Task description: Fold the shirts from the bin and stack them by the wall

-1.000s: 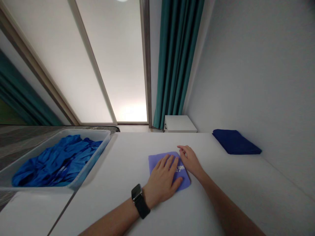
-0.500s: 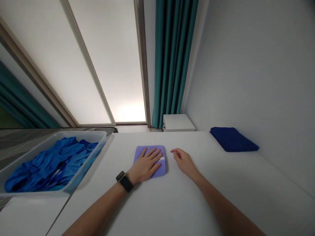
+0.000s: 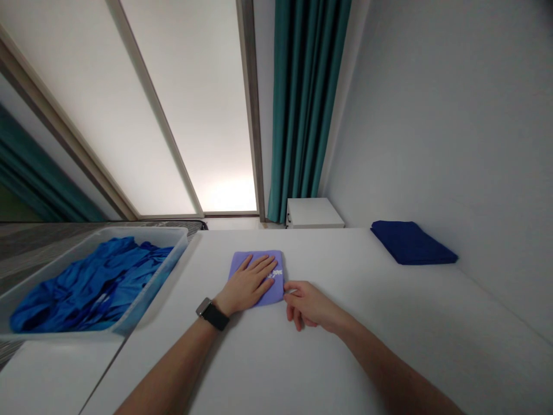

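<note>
A small folded lilac cloth (image 3: 242, 260) with a white mark lies on the white table (image 3: 302, 357). My left hand (image 3: 248, 282), with a dark watch on its wrist, lies flat on the cloth with the fingers stretched out. My right hand (image 3: 305, 304) rests on the table just right of the cloth. Its fingers are curled and its fingertips touch the cloth's near right corner. I cannot make out whether they pinch the corner.
A clear plastic tray (image 3: 179, 242) full of crumpled blue cloths (image 3: 90, 285) stands at the left. A folded dark blue cloth (image 3: 410, 242) lies at the far right by the wall. A white cabinet (image 3: 313, 213) and a teal curtain (image 3: 306, 104) stand behind the table.
The lilac cloth has slid left across the table under my left hand. My right hand left the cloth, then came back toward me and curled at its near right corner.
</note>
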Demonstrator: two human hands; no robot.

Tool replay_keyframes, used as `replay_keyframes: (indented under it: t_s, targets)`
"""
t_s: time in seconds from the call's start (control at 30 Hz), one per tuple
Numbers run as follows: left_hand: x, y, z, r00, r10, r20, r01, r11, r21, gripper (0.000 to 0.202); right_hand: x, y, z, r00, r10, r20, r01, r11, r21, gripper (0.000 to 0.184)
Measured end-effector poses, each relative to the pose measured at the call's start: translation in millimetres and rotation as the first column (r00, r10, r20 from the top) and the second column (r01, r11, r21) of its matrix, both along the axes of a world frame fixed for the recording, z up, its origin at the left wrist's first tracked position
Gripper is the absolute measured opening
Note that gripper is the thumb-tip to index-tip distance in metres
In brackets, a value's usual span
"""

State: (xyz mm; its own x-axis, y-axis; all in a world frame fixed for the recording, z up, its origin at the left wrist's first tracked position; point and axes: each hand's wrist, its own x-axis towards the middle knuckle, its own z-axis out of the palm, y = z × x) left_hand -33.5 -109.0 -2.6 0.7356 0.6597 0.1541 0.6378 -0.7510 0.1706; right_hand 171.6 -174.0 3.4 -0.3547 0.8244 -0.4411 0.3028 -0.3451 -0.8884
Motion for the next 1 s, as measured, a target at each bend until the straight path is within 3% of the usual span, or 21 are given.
replay_keyframes:
  t_s: [0.07,0.13,0.2,0.27,0.33,0.43,0.63,0.73,0.8,0.87,0.93,1.0]
  targets:
    - [0.0,-0.1,-0.5,1.0,0.004,0.007,-0.004,1.0,0.009,0.051,-0.5,-1.0,2.7,0.991,0.034,0.127,-0.04,0.998,0.048,0.014]
    - [0.2,-0.6,-1.3,1.0,0.011,0.012,-0.011,1.0,0.019,0.051,-2.6,-2.1,4.6,0.946,0.008,0.324,-0.08,0.975,0.209,0.015]
    - [0.7,-1.3,-2.1,1.0,0.014,0.016,-0.014,0.999,0.034,0.05,-6.4,-2.9,4.9,0.847,-0.101,0.521,-0.14,0.904,0.404,0.023]
    - [1.4,-1.7,-2.6,1.0,0.011,0.017,-0.012,0.999,0.05,0.05,-10.6,-3.4,3.8,0.736,-0.197,0.647,-0.227,0.83,0.51,0.029]
    - [2.0,-1.8,-2.8,1.0,0.012,0.017,-0.013,0.998,0.061,0.051,-13.8,-3.5,2.1,0.662,-0.221,0.716,-0.299,0.799,0.522,0.028]
    - [2.2,-1.6,-2.7,1.0,0.018,0.015,-0.019,0.997,0.071,0.051,-14.5,-3.1,0.0,0.611,-0.21,0.763,-0.351,0.792,0.499,0.027]
    - [4.3,-4.9,-2.1,1.0,0.014,0.003,-0.014,0.997,0.081,0.052,0.2,4.1,-6.9,0.689,-0.242,0.683,-0.271,0.788,0.552,0.021]
    - [5.2,-7.7,-0.8,0.999,0.037,-0.001,-0.037,0.995,0.095,0.051,11.7,11.9,-15.1,0.789,-0.336,0.515,-0.149,0.708,0.69,0.022]
    - [1.7,-7.3,0.0,0.997,0.071,0.006,-0.072,0.992,0.106,0.052,16.6,16.1,-21.2,0.844,-0.38,0.379,-0.06,0.634,0.771,0.033]
    - [-6.4,-4.2,-0.5,0.991,0.13,0.016,-0.131,0.984,0.123,0.053,17.5,17.6,-25.9,0.86,-0.392,0.326,-0.023,0.608,0.794,0.043]
    - [-17.5,1.0,-3.4,0.977,0.212,0.024,-0.214,0.967,0.136,0.054,14.7,15.5,-27.6,0.858,-0.358,0.369,-0.086,0.607,0.79,0.05]
    - [-28.2,6.6,-9.0,0.956,0.292,0.019,-0.292,0.948,0.129,0.055,9.4,10.3,-26.7,0.847,-0.282,0.451,-0.226,0.577,0.785,0.054]
